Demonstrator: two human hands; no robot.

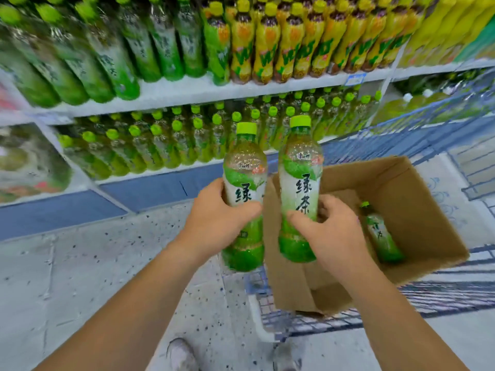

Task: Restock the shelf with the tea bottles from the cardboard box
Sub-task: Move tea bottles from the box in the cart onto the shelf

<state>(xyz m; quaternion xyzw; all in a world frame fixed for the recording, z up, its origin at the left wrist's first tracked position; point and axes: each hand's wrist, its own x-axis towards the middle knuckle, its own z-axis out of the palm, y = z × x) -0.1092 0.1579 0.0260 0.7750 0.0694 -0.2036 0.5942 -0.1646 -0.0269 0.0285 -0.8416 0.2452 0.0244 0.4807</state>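
My left hand [214, 218] wraps one green tea bottle [245, 167] and my right hand [329, 231] grips a second bottle [300, 167]. Both are upright, ready, I judge, for the low shelf [171, 170] at twelve o'clock. A spare bottle [380, 234] lies in the cardboard box [401, 188] at three o'clock, inside a blue wire cart [442, 293] on speckled floor [93, 277].

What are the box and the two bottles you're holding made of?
The box looks like matte brown cardboard, with folded flaps. The left bottle and right bottle look like clear shiny plastic: tea shows through.
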